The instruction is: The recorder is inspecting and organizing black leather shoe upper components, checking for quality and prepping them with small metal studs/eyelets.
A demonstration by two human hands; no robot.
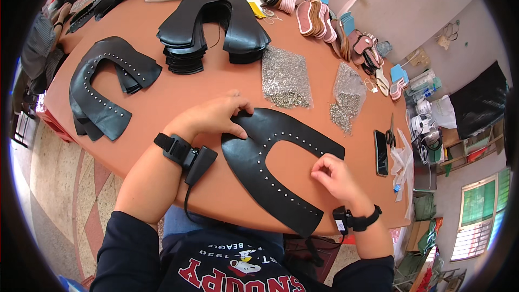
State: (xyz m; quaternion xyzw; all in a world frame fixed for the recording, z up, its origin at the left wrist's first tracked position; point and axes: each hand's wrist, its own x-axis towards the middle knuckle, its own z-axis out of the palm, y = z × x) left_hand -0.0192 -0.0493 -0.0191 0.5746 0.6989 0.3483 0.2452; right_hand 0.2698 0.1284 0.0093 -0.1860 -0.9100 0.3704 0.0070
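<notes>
A U-shaped black leather piece (244,165) lies in front of me, with a row of small silver studs along its inner curve. My left hand (211,116) is closed on its outer edge at the top left, thumb on the upper face. Over the piece's right arm is my right hand (336,179), its fingertips pinched together; whatever they hold, if anything, is too small to make out. Farther off are two clear bags of small silver metal bits, a larger bag (285,78) and a smaller bag (347,97).
Studded black pieces (89,89) lie at the left, and a thick stack of black U-shaped pieces (186,24) stands behind. Shoe insoles (309,16) line the far edge. A phone (381,153), scissors (390,134) and crumpled clear plastic (401,165) lie right. Another person's arm (58,24) shows far left.
</notes>
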